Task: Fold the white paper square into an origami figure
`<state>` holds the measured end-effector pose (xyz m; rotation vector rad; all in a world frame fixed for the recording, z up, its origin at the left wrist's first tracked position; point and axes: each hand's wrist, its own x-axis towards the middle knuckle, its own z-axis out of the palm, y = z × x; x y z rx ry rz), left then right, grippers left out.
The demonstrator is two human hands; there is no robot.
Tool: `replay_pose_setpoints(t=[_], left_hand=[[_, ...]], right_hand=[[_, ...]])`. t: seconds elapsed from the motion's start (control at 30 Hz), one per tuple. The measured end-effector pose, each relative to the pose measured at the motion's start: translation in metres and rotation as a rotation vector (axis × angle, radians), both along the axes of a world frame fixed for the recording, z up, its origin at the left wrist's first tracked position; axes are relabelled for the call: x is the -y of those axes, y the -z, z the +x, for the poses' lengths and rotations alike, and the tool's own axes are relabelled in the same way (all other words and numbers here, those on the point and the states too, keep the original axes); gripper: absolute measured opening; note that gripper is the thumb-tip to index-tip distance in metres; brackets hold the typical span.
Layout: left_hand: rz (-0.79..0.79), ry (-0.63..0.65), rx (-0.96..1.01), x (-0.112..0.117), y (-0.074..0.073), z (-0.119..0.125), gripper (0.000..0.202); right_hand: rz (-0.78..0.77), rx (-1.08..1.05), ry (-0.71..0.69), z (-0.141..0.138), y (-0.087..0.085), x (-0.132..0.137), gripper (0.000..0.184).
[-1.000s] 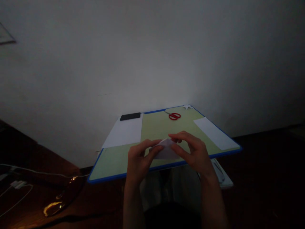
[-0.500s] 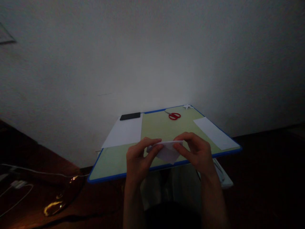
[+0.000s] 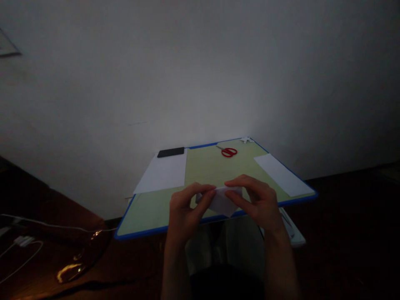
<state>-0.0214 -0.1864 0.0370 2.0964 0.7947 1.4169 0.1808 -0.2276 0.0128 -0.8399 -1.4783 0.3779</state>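
A small folded piece of white paper [image 3: 222,203] hangs point-down above the front edge of the table. My left hand [image 3: 188,211] pinches its top edge between thumb and index finger, left of the middle. On the right side of that edge, my right hand [image 3: 258,203] grips it the same way, thumb in front. The two pairs of fingertips are a short gap apart. Parts of the paper behind my fingers are hidden.
On the green, blue-edged table [image 3: 206,168] lie red-handled scissors [image 3: 229,152], paper scraps [image 3: 246,140], a white sheet [image 3: 165,173] under a black flat device [image 3: 171,152], and a white strip [image 3: 283,175]. A wall [image 3: 200,75] stands behind. White cables [image 3: 62,226] run at left.
My left hand has shifted slightly right and my right hand slightly left along the paper's edge, so the pinches are closer together. The things on the table have not moved.
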Motion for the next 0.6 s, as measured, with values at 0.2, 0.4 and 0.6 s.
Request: replay_pose_setpoints(t=[0.2, 0.4, 0.6], left_hand=[[0.029, 0.001, -0.053, 0.004, -0.008, 0.005, 0.006], [0.075, 0.017, -0.091, 0.008, -0.012, 0.005, 0.005], [0.089, 0.035, -0.122, 0.006, -0.010, 0.002, 0.006]], right_hand=[[-0.125, -0.033, 0.018, -0.007, -0.007, 0.001, 0.017], [-0.074, 0.023, 0.025, -0.009, -0.014, 0.001, 0.010], [-0.037, 0.051, 0.005, -0.008, -0.012, 0.001, 0.005]])
